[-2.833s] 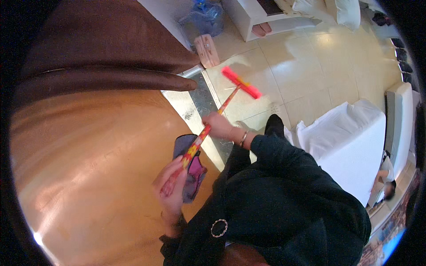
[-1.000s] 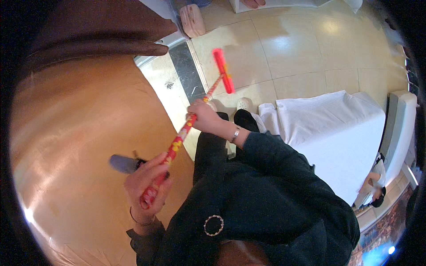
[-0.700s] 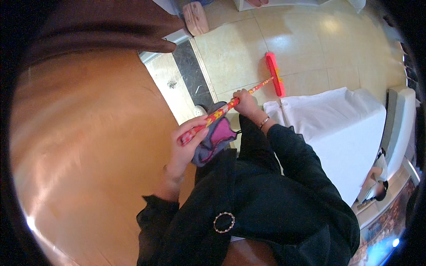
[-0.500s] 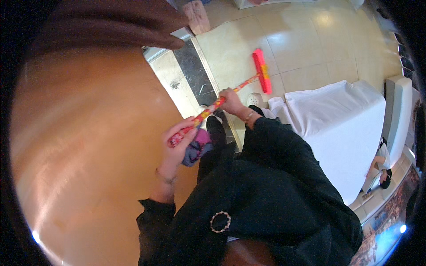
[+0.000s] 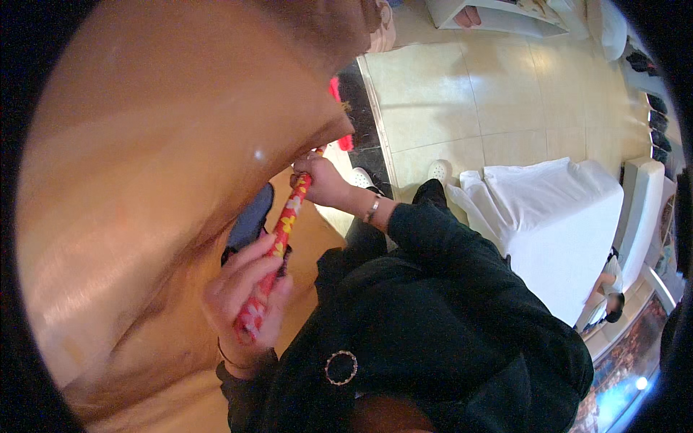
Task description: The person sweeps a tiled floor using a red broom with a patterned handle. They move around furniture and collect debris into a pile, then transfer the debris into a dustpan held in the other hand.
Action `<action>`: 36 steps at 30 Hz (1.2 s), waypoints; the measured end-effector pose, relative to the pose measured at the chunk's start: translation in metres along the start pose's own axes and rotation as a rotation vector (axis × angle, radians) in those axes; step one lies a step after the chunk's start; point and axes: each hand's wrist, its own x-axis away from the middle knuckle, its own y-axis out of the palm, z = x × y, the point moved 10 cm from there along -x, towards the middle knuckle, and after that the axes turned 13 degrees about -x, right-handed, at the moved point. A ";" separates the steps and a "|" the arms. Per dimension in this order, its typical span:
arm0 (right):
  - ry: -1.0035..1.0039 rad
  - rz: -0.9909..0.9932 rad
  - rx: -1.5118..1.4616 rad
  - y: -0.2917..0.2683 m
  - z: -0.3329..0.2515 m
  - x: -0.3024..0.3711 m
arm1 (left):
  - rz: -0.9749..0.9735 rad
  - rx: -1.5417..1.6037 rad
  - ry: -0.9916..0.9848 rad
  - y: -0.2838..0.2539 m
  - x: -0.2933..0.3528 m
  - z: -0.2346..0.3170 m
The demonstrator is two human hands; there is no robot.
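A broom with a red, flower-patterned handle slants across the middle of the view. Around the lower end of that handle my left hand is closed, somewhat blurred. Higher up, my right hand grips it beside the edge of a brown curtain. Past the curtain edge, the pink-red broom head shows only in part, over the dark stone strip. The curtain hides the rest of the head. Behind the handle sits a dark grey-blue object whose kind I cannot make out.
White clogs are on my feet. A bed or couch under a white sheet stands to my right, with a person beyond it. Pale floor tiles lie ahead, and a white shelf stands farther off.
The broom has swung left, its head passing from the pale tiles to behind the curtain edge. Both hands moved left with it, and the curtain now reaches farther across the view.
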 end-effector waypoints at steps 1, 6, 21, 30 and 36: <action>-0.005 -0.015 0.053 0.002 -0.002 0.002 | 0.009 -0.007 0.010 -0.006 0.005 -0.003; 0.147 0.070 0.291 -0.042 0.046 0.006 | 0.040 0.319 -0.064 0.024 -0.017 -0.076; 0.188 -0.317 0.326 0.061 0.075 -0.088 | 0.235 0.309 -0.340 -0.018 -0.022 -0.130; 0.082 -0.208 0.503 -0.058 0.098 -0.110 | 0.210 0.509 -0.403 0.051 -0.078 -0.157; 0.104 -0.309 0.437 -0.006 0.143 -0.116 | 0.318 0.532 -0.518 0.064 -0.052 -0.204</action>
